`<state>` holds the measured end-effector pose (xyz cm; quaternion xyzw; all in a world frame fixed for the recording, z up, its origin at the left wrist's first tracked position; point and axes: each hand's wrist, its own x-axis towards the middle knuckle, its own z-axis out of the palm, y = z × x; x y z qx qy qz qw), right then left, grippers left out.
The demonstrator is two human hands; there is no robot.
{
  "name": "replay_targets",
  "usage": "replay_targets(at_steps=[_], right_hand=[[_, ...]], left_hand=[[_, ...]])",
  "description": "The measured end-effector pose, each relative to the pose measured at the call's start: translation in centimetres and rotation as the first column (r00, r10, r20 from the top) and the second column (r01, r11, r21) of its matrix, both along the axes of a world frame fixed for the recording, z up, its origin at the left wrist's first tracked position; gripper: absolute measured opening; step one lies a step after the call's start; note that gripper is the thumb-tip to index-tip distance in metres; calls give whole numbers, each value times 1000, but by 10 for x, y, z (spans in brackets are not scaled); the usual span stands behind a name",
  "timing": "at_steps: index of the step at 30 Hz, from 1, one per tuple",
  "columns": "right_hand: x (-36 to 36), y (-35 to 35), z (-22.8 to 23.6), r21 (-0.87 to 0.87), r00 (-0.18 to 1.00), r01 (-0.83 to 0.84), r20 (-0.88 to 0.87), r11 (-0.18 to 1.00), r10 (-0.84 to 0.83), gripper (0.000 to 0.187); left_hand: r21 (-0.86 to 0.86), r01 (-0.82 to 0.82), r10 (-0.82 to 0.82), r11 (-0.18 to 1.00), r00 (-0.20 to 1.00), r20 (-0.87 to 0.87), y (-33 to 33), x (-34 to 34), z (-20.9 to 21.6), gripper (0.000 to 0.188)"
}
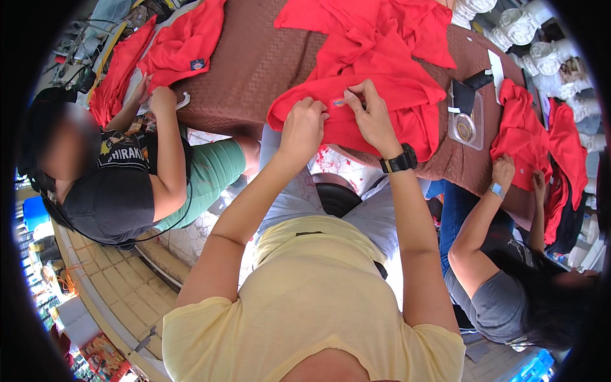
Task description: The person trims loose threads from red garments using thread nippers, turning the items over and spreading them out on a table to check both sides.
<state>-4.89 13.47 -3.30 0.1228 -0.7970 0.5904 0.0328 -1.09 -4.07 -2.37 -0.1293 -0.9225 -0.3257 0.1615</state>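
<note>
A red garment point(388, 89) lies bunched over the near edge of the table in front of me, with a folded band of cloth toward my lap. A small label point(338, 102) with blue on it sits on that band. My left hand point(301, 128) is closed just left of the label, its fingertips gathering the red cloth. On the label's other side, my right hand point(371, 118) has thumb and forefinger pinched close together, low over the fabric. Whatever thin thing may be in that pinch is too small to make out. A black watch point(400, 159) is on my right wrist.
The table point(235, 60) has a brown patterned cloth. To my right stands a clear plastic box point(466, 124) with a tape roll and a black piece. Co-workers on the left point(121, 178) and right point(490, 274) handle other red garments. White sculpted pieces point(541, 57) stand far right.
</note>
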Motion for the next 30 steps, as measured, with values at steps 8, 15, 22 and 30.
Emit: replay_targets(at_steps=[8, 15, 22, 30], right_hand=[[3, 8, -6, -9, 998, -52, 19, 999, 52, 20], [9, 10, 5, 311, 965, -153, -160, 938, 210, 18], [7, 9, 15, 477, 922, -109, -280, 872, 268, 13], [4, 2, 17, 538, 925, -88, -268, 839, 269, 13]], left_hand=[[108, 29, -40, 994, 994, 100, -11, -15, -20, 4], [241, -20, -21, 970, 986, 166, -6, -20, -11, 6], [267, -19, -18, 964, 991, 135, 0, -24, -12, 5], [283, 1, -43, 959, 989, 142, -5, -24, -8, 4]])
